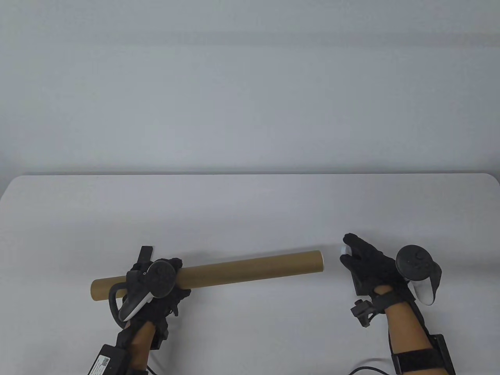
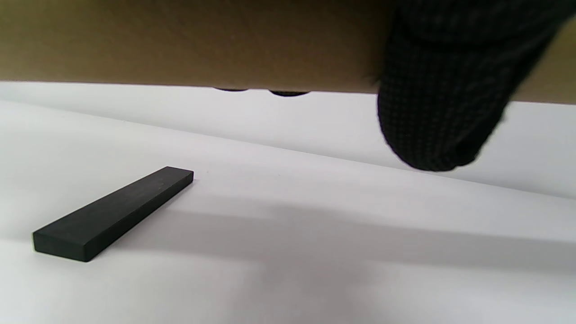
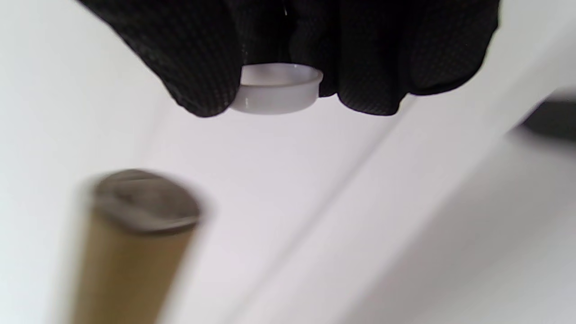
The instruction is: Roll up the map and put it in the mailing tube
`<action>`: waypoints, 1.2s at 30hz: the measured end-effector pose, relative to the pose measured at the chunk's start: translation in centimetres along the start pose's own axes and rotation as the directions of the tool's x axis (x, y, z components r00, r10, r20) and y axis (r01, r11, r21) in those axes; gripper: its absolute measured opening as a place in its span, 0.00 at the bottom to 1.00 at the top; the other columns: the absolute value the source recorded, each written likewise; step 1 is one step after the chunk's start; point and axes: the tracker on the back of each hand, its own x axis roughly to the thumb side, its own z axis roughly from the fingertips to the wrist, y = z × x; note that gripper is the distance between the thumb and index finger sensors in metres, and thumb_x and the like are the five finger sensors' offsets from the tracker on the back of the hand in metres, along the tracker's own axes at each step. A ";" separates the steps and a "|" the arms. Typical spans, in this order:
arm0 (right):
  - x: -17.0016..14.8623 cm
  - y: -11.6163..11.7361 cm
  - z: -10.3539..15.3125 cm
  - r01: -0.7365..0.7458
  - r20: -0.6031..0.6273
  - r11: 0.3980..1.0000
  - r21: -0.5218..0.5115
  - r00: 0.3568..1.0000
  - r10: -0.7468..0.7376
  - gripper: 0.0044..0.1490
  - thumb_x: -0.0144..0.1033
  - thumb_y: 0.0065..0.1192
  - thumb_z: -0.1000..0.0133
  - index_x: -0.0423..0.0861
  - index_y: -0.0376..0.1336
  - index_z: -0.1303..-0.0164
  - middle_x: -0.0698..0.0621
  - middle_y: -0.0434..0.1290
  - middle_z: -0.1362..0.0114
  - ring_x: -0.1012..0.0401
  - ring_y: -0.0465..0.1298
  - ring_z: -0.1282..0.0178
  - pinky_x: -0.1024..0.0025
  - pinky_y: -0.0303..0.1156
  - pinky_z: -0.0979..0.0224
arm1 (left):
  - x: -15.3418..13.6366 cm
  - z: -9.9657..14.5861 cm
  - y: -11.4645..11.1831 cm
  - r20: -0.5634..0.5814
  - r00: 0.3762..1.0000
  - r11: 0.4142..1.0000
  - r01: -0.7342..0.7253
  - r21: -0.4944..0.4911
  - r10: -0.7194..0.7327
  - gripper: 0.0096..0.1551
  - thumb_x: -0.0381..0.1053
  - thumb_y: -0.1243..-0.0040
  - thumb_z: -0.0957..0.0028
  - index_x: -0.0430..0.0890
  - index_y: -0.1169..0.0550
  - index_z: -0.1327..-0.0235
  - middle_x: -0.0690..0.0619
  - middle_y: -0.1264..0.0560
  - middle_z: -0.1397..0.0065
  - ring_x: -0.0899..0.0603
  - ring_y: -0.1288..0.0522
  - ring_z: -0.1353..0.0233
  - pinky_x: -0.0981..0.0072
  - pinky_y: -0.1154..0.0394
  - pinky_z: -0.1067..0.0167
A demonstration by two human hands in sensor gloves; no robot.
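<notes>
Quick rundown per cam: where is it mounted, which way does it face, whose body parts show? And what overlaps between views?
Table view: in front of and above the table, facing the wall; shows both arms, left hand gripping the mailing tube, right hand.
Left wrist view: under the left wrist, looking low along the table; one gloved finger on the tube, black bar lying on the table.
Right wrist view: on the right wrist; fingers pinch a white end cap beyond the tube's end.
Shared: tube in all three; cap in the table and right wrist views.

One brown mailing tube (image 1: 250, 269); one white end cap (image 3: 275, 88); one flat black bar (image 2: 112, 213); two gloved hands, left hand (image 1: 156, 283) and right hand (image 1: 369, 265)
</notes>
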 end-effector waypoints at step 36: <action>2.7 6.4 1.6 0.236 0.074 0.971 0.030 0.968 -0.238 0.56 0.43 0.65 0.40 0.30 0.40 0.17 0.24 0.43 0.20 0.26 0.57 0.26 0.34 0.65 0.36 | 1.8 0.7 0.6 -0.051 0.999 0.999 0.016 0.031 -0.014 0.42 0.69 0.18 0.68 0.65 0.27 0.40 0.58 0.24 0.34 0.45 0.24 0.31 0.45 0.38 0.23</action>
